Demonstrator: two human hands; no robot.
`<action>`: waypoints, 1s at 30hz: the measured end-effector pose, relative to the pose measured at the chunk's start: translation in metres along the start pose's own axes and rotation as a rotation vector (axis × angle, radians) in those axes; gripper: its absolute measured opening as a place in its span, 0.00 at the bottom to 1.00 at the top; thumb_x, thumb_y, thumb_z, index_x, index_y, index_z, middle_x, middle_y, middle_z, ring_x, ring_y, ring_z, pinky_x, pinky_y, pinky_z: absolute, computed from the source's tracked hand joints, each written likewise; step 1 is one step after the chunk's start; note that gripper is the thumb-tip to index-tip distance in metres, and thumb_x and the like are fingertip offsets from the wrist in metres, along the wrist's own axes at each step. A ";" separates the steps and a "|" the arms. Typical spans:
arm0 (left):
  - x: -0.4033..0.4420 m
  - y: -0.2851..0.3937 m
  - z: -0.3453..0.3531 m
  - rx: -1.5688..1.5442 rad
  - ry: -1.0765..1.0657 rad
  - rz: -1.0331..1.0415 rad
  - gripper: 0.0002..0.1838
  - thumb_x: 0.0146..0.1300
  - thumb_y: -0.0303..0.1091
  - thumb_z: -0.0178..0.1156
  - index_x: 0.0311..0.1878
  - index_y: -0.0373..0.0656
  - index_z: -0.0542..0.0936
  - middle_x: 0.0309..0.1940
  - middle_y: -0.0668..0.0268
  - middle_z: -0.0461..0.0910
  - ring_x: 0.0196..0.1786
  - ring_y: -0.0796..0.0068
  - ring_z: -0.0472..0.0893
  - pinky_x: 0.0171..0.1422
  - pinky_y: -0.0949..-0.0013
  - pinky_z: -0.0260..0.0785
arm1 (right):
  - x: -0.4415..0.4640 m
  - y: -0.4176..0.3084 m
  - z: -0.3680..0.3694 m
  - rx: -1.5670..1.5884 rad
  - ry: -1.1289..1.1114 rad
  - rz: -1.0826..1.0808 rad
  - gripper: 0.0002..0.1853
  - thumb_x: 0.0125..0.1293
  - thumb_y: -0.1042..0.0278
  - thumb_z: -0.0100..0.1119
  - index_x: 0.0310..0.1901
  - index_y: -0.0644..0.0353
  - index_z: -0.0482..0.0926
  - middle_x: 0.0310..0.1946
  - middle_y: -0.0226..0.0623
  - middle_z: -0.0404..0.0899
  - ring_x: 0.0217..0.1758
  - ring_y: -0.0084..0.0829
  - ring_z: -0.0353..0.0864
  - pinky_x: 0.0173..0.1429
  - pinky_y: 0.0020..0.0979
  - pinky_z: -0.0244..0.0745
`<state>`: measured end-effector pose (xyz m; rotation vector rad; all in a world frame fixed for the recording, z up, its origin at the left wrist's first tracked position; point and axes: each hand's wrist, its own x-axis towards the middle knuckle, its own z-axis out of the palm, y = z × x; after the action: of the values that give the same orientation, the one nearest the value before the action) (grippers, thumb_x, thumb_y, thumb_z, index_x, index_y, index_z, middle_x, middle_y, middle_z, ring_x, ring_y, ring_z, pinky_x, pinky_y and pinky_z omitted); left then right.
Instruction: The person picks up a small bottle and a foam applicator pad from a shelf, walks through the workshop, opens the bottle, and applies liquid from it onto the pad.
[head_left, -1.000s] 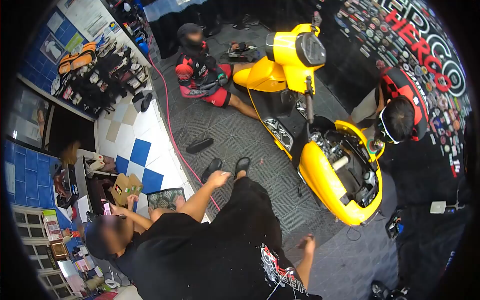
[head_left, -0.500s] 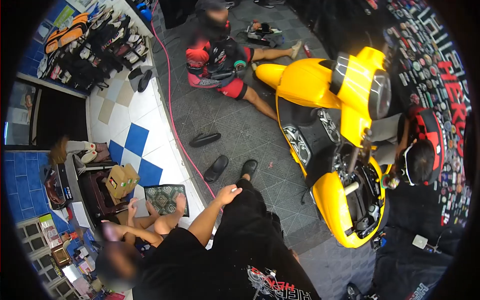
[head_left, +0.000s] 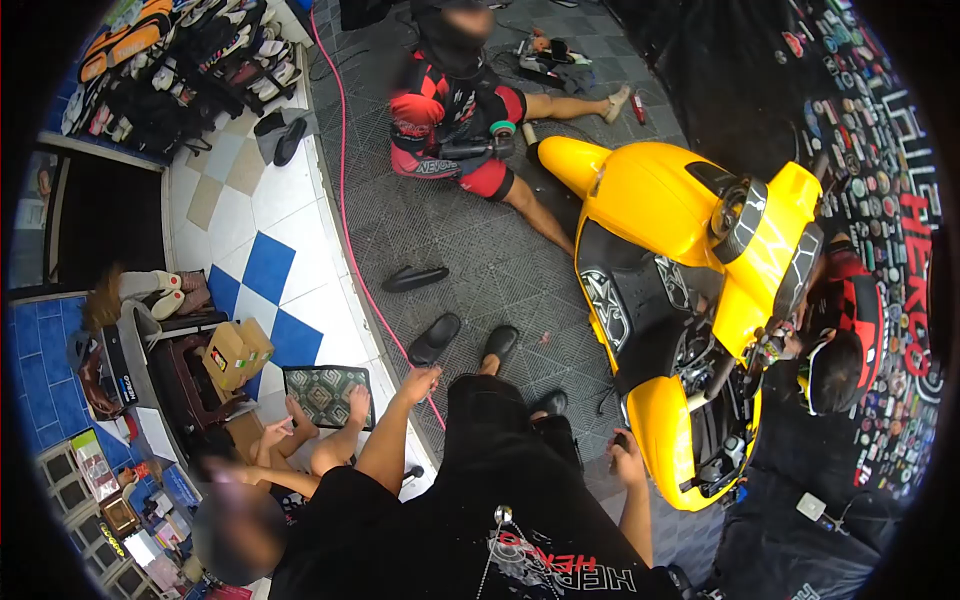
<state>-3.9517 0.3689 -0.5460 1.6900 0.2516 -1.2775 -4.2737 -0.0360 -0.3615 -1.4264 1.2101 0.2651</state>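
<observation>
My left hand [head_left: 421, 384] is raised over the pink hose, near my knee, with its fingers curled. Whatever it holds is too small to make out. To the right, my right hand [head_left: 628, 462] hangs low beside the yellow scooter [head_left: 660, 415], apart from it. Its fingers are wrapped around a small dark thing whose kind I cannot tell. The scooter's front is opened up, with bare parts and wiring showing around the handlebar.
A seated person [head_left: 450, 120] holds a polisher [head_left: 480, 146] behind the scooter; another person [head_left: 850, 340] crouches at its right. A pink hose [head_left: 345, 210] runs along the tiled step. Loose slippers [head_left: 433, 340] lie on the mat. Someone sits at lower left near cardboard boxes [head_left: 237, 355].
My right hand has come into view beside the scooter. My left hand has drawn back to the left. The scooter's handlebar has turned, and the person at right has shifted lower in view.
</observation>
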 end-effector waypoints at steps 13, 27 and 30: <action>0.000 -0.022 0.023 0.114 0.061 0.174 0.27 0.73 0.57 0.56 0.29 0.41 0.78 0.22 0.71 0.75 0.29 0.77 0.74 0.39 0.70 0.68 | 0.057 0.044 -0.001 -0.092 -0.108 0.106 0.16 0.61 0.72 0.58 0.51 0.60 0.78 0.31 0.32 0.78 0.31 0.25 0.77 0.37 0.29 0.72; -0.030 0.034 0.033 -0.028 0.273 0.149 0.16 0.57 0.40 0.76 0.27 0.42 0.80 0.20 0.71 0.80 0.23 0.80 0.77 0.29 0.70 0.69 | 0.152 -0.067 0.026 -0.055 -0.276 -0.133 0.19 0.62 0.82 0.53 0.56 0.62 0.76 0.34 0.32 0.77 0.37 0.24 0.77 0.44 0.26 0.74; -0.025 0.029 0.025 -0.032 0.263 0.138 0.15 0.54 0.39 0.77 0.27 0.41 0.81 0.21 0.68 0.81 0.24 0.80 0.78 0.29 0.69 0.70 | 0.147 -0.074 0.035 -0.104 -0.256 -0.131 0.21 0.61 0.81 0.54 0.57 0.62 0.75 0.33 0.32 0.77 0.36 0.24 0.77 0.43 0.26 0.73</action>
<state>-3.9595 0.3433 -0.5083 1.8149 0.3028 -0.9449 -4.1361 -0.0972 -0.4368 -1.5044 0.9022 0.4112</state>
